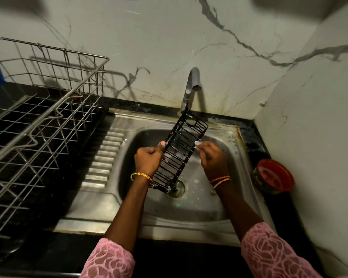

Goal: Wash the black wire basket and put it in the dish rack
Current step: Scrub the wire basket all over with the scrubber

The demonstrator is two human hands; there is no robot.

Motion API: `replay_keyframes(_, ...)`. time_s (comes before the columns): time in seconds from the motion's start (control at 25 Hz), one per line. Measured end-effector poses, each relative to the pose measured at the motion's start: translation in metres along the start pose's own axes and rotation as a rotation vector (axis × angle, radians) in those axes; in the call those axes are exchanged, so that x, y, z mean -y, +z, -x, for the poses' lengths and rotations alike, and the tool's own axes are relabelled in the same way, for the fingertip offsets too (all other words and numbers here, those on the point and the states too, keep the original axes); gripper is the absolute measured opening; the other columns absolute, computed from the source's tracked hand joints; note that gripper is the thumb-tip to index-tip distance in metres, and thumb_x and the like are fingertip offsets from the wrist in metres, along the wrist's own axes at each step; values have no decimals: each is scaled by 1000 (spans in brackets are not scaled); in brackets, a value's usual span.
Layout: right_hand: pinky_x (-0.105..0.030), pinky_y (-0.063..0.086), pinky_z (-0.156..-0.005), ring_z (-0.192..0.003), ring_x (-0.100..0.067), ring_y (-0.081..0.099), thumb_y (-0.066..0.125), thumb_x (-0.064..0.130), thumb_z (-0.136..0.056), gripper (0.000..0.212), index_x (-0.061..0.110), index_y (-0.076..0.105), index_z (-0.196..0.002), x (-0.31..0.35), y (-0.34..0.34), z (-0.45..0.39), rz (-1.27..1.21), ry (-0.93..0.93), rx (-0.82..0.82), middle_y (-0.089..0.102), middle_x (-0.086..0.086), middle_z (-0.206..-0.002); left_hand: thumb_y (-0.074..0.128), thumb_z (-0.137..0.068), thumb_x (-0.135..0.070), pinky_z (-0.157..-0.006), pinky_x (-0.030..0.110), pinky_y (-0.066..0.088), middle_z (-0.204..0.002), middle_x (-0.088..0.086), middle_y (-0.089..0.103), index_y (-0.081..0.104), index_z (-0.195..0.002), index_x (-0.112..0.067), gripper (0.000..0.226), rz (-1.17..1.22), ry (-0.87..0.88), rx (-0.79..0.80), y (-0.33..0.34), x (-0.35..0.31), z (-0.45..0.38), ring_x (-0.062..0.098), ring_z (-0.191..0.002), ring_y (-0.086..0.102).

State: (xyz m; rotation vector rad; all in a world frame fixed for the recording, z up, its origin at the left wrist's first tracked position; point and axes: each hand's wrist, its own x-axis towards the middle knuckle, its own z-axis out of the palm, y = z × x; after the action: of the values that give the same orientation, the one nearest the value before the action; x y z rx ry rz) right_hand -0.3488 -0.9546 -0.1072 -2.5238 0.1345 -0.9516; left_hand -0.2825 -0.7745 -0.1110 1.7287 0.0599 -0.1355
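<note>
black wire basket (179,149), pink lace sleeves (269,255)

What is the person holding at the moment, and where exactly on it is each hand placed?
The left hand grips the black wire basket by its left long edge, over the sink. The right hand touches the opposite long edge with soapy fingertips.

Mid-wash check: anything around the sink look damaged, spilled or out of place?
Rust-brown staining shows at the sink rim's back right corner, with brown streaks on the wall below the tap. Debris sits in the drain. The black wire basket itself looks intact, held over the bowl by the left hand.
</note>
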Motion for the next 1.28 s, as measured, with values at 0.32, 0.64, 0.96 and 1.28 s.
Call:
replay_keyframes(0.32,-35,53,-82,-92,-26,61,59,0,-85,14,-2,68,-96,33,2,-58,-135,33,-79,65,-17,-99,65,-85,-44,-59,41,53,-56,20,63,60,-37,-24,52,-48,96,63,0,-3,5,35,-55,59)
replay_keyframes(0.64,-25,48,-79,-85,-28,61,62,-6,-80,13,-1,70,-89,12,-5,-35,-6,-20,-37,66,-16,-90,68,-84,-42,-57,29,48,-47,4,62,51,-36,-16,57,-44,75,21,-2,4,3,19,-49,55)
replay_keyframes(0.96,-27,51,-79,-88,-23,61,60,-5,-81,17,1,66,-96,26,0,-38,25,79,-45,65,-15,-98,67,-83,-45,-57,30,47,-53,14,62,54,-41,-16,53,-61,82,-23,7,11,7,19,-51,53)
replay_keyframes(1.28,-37,54,-74,-79,-31,62,64,-7,-77,12,-5,68,-88,13,-14,-34,-15,-28,-58,65,-20,-87,38,-94,-58,-65,26,43,-72,2,67,66,-74,-8,61,-260,44,179,12,-7,2,15,-67,59)
